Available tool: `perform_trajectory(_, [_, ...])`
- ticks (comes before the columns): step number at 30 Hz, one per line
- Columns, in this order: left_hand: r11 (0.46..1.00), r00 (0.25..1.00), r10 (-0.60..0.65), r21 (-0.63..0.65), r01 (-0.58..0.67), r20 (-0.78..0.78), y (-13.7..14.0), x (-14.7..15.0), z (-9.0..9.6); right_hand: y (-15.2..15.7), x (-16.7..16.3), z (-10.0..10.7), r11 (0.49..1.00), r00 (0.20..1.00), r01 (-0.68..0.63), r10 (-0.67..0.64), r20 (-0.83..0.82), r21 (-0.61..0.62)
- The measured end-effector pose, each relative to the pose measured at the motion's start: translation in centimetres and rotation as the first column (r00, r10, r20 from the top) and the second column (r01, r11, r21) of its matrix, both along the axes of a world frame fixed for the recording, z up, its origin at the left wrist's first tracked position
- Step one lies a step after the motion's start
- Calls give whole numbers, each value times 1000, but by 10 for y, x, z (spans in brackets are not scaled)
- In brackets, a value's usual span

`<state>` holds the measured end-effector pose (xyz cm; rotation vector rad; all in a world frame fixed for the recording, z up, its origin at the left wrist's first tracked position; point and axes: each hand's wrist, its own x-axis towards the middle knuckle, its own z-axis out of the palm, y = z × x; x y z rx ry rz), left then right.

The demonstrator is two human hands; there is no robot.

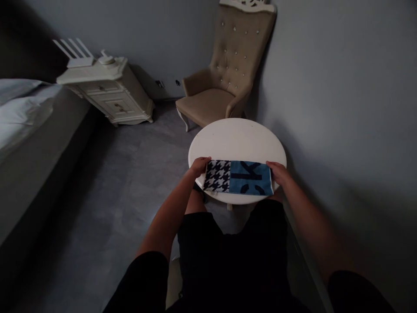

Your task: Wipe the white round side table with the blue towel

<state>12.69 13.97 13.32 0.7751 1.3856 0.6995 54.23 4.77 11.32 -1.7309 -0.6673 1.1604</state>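
A folded cloth (246,177), which looks like a scarf or towel, stretches flat between my hands over the near half of the round white table (237,137). Its left part has a black and white houndstooth pattern; the rest is blue with dark letters. My left hand (200,166) pinches the cloth's upper left corner. At the upper right corner, my right hand (277,171) grips it by the edge. Whether the cloth's underside rests fully on the tabletop, I cannot tell.
Beyond the table stands a tufted beige armchair (211,102). Farther left is a white nightstand (120,102) carrying a white router (80,61) and a small round white object (106,60). A bed (29,113) runs along the left side. A grey wall (352,87) is close on the right.
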Motion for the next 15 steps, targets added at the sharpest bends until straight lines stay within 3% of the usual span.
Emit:
perform_trajectory(9, [991, 989, 132, -1, -132, 63, 1, 11, -3, -1, -8, -4, 997, 990, 43, -35, -134, 61])
perform_trajectory(15, [970, 983, 155, 173, -169, 95, -10, 10, -14, -9, -10, -14, 987, 986, 72, -49, -156, 144])
